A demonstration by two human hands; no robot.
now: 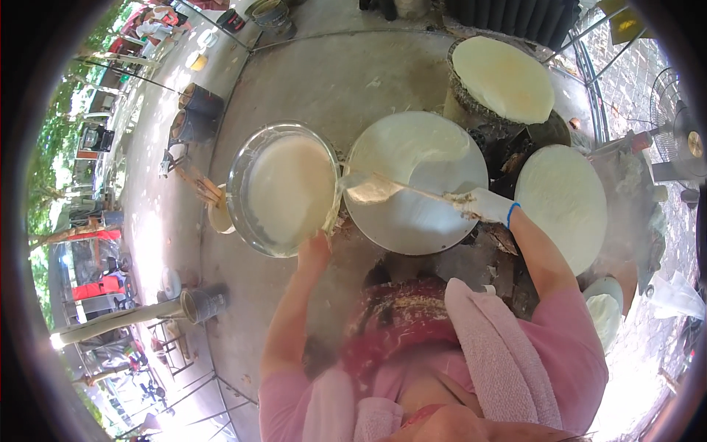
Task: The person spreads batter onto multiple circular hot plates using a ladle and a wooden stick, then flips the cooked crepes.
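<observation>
In the head view a large metal basin (238, 212) of pale batter stands left of centre, and my left hand (315, 251) grips its near right rim. Beside it is a round flat griddle (425, 229), its far and left parts coated with pale batter, its near right part bare grey. My right hand (489, 205), in a white glove with a blue band at the wrist, is closed around the long handle of a ladle (362, 185). The ladle's head lies over the griddle's left edge, close to the basin. Blur hides how full the ladle is.
Two round pale-topped surfaces stand right of the griddle, one far (502, 80), one near (560, 210). A bowl of white stuff (603, 320) is at lower right. A standing fan (676, 132) is at far right. Dark buckets (193, 124) and wood sticks (201, 185) are left.
</observation>
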